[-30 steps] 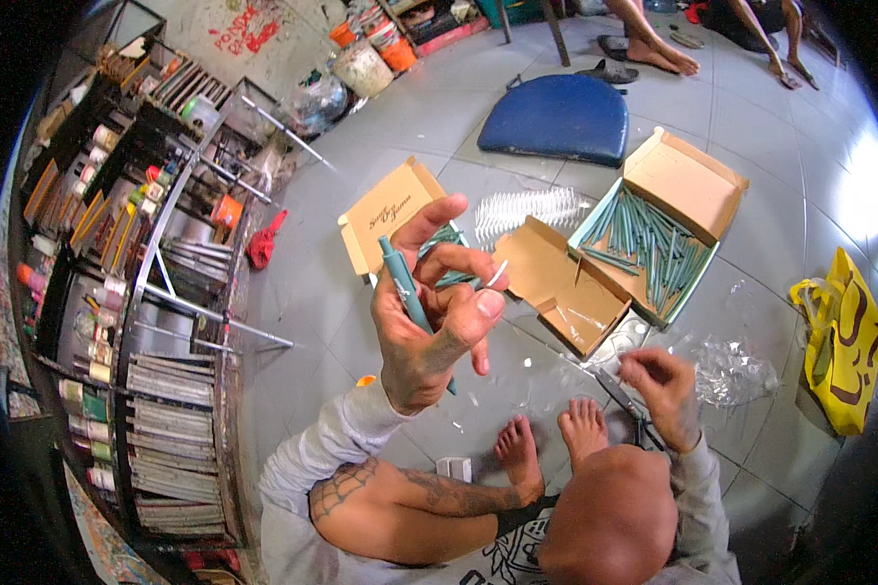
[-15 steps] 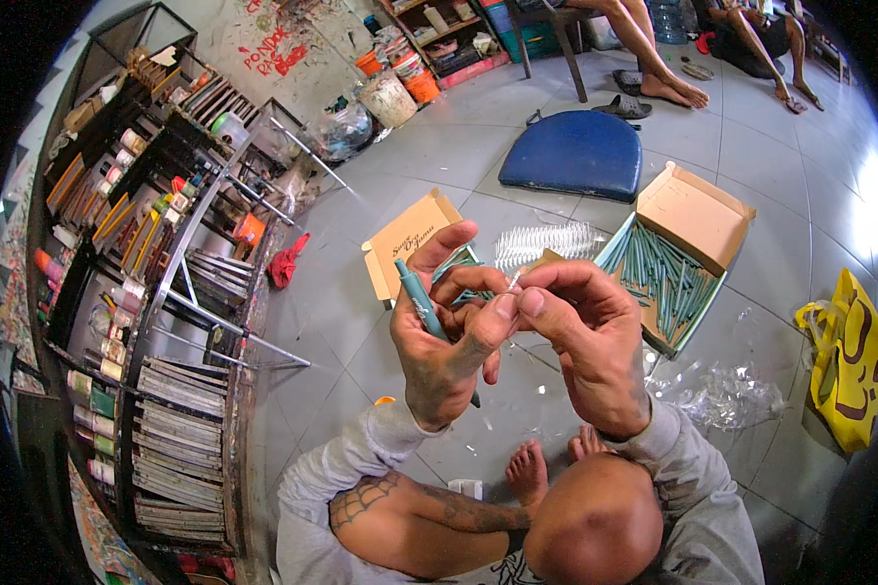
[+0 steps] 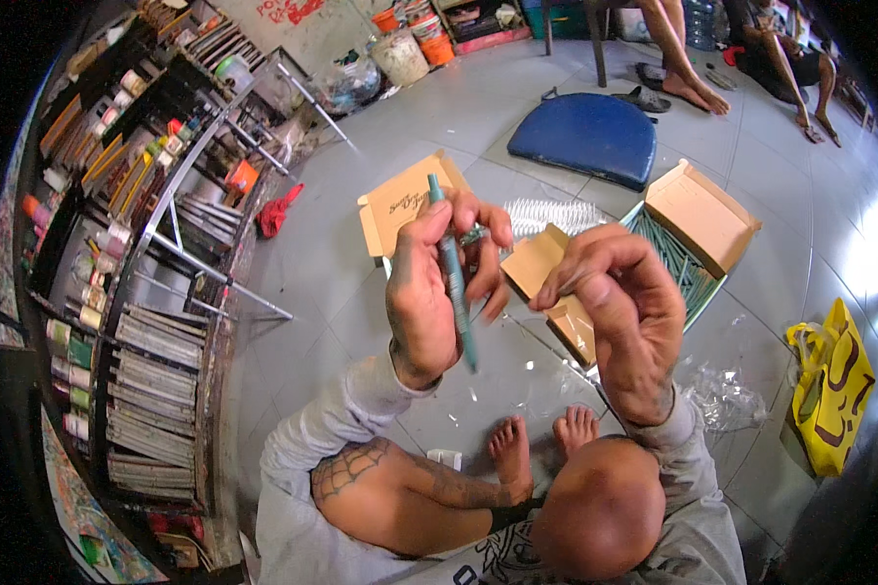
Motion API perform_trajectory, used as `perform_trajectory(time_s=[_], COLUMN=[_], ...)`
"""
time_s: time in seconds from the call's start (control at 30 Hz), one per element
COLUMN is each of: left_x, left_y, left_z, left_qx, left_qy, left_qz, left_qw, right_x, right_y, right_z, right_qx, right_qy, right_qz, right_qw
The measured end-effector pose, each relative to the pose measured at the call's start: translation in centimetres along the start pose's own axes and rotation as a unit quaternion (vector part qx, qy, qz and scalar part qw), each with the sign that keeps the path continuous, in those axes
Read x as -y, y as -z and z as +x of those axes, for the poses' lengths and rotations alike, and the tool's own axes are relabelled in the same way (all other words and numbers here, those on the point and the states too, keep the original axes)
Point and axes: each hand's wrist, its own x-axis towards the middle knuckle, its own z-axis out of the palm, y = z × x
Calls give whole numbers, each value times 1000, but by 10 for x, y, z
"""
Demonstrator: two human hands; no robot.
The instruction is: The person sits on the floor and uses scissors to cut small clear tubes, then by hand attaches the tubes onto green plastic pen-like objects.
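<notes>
Pen, teal and slim, stands nearly upright in the left hand, whose fingers are wrapped around its middle; the tip pokes out above the fingers and the lower end hangs below the palm. The right hand is raised just beside it, fingers curled toward the thumb as if pinching something small, though what it grips, if anything, is too blurred to tell. The two hands are close but not touching.

Behind the hands, on the grey tiled floor, lies an open cardboard box filled with more teal pens. A second brown box sits to its left, and a small open box lies near the right hand. A blue cushion rests farther back. Clear plastic wrap is crumpled by the right knee, with a yellow bag beyond it. A metal rack of bottles and stacked goods lines the left side.
</notes>
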Motion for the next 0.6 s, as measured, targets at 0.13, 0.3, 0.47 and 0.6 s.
perform_trajectory(time_s=[0.13,0.3,0.47,0.6], left_x=[-2,-5,-3,-3], left_y=[-3,6,-3,-4], left_z=[1,4,2,1], left_qx=[-37,20,-24,-28], left_qy=[-37,-20,-23,-44], left_qz=[21,6,29,15], left_qw=[998,1000,999,999], right_x=[-3,-11,-17,-18], right_y=[-3,-9,-14,-16], right_z=[-10,-14,-14,-13], right_qx=[96,157,167,145], right_qy=[-178,-247,-274,-281], right_qz=[11,23,57,100], right_qw=[979,956,945,943])
